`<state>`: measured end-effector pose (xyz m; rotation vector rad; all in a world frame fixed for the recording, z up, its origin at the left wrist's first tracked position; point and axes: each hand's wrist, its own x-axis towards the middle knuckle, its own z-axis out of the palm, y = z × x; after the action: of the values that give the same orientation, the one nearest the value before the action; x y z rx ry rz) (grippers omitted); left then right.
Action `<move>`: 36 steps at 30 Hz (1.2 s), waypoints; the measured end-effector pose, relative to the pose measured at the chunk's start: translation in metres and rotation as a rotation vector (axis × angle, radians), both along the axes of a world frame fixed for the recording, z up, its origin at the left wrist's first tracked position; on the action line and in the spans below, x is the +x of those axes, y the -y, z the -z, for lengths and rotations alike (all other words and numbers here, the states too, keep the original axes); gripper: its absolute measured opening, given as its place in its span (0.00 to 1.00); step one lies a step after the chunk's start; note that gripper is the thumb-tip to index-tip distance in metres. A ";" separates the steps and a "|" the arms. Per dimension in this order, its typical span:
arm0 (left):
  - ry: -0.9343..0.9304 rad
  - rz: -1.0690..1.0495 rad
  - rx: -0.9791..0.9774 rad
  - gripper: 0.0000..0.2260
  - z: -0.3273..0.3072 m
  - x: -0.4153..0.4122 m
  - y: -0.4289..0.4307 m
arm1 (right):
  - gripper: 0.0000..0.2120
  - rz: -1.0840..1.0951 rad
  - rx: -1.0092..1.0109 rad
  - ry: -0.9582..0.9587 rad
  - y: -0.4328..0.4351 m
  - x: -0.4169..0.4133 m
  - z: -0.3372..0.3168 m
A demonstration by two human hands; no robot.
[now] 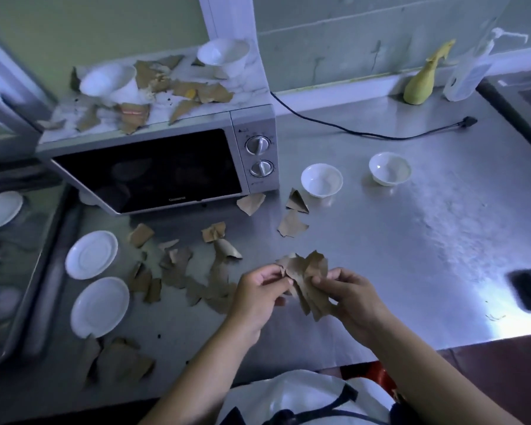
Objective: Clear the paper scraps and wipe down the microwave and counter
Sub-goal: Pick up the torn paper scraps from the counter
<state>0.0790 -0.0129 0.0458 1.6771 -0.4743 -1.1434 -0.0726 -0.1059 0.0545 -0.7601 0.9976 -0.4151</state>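
Note:
Both hands hold one bunch of brown paper scraps (307, 277) above the steel counter (411, 240). My left hand (258, 296) pinches its left side, and my right hand (350, 296) pinches its right side. More torn brown scraps (181, 271) lie scattered on the counter in front of the silver microwave (166, 167). A few further scraps (292, 222) lie near its right corner. The microwave top (154, 96) is littered with scraps, white dust and two tipped white cups (111, 81).
Two white bowls (321, 179) stand right of the microwave. Two white saucers (98, 305) sit at the left. A yellow spray bottle (423, 81) and a clear pump bottle (469, 72) stand by the back wall. A black power cord (380, 134) crosses the counter.

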 end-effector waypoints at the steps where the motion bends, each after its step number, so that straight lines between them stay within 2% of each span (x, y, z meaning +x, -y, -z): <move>1: -0.039 -0.019 -0.010 0.12 -0.002 0.001 -0.005 | 0.14 -0.028 0.018 0.009 0.000 0.003 0.002; 3: -0.136 -0.039 -0.040 0.09 -0.005 0.005 -0.014 | 0.15 -0.081 0.044 0.017 -0.002 0.011 0.005; 6: -0.239 -0.058 -0.069 0.07 -0.008 0.014 -0.029 | 0.08 -0.144 0.082 0.041 -0.007 0.022 0.008; 9: -0.276 -0.057 -0.088 0.06 -0.006 0.025 -0.043 | 0.12 -0.186 0.121 0.063 -0.011 0.029 0.009; 12: -0.259 -0.230 -0.067 0.04 0.010 0.044 -0.049 | 0.09 -0.183 0.083 0.025 -0.014 0.033 0.007; 15: 0.031 -0.307 0.108 0.05 0.042 0.077 -0.048 | 0.05 -0.140 0.036 -0.008 -0.013 0.030 0.006; 19: 0.339 -0.101 0.301 0.11 0.080 0.117 -0.039 | 0.04 -0.075 0.047 -0.043 -0.013 0.016 0.009; 21: 0.605 0.031 0.404 0.12 0.087 0.133 -0.030 | 0.04 -0.048 0.045 -0.046 -0.017 0.008 0.010; 24: 0.960 0.143 0.385 0.10 0.089 0.152 -0.014 | 0.04 0.016 0.016 -0.063 -0.026 -0.002 0.010; 30: 1.202 0.367 0.419 0.04 0.097 0.169 0.017 | 0.05 0.141 -0.043 -0.112 -0.045 -0.024 0.014; 34: 1.279 0.348 0.331 0.08 0.098 0.168 0.023 | 0.06 0.200 -0.040 -0.131 -0.058 -0.029 0.013; 36: 1.244 0.295 0.247 0.07 0.093 0.166 0.020 | 0.12 0.231 -0.022 -0.132 -0.064 -0.030 0.015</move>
<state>0.2449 -0.0330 -0.0473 2.4748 -1.4116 -0.1907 -0.1028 -0.0414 0.0399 -0.7014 1.2116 -0.5820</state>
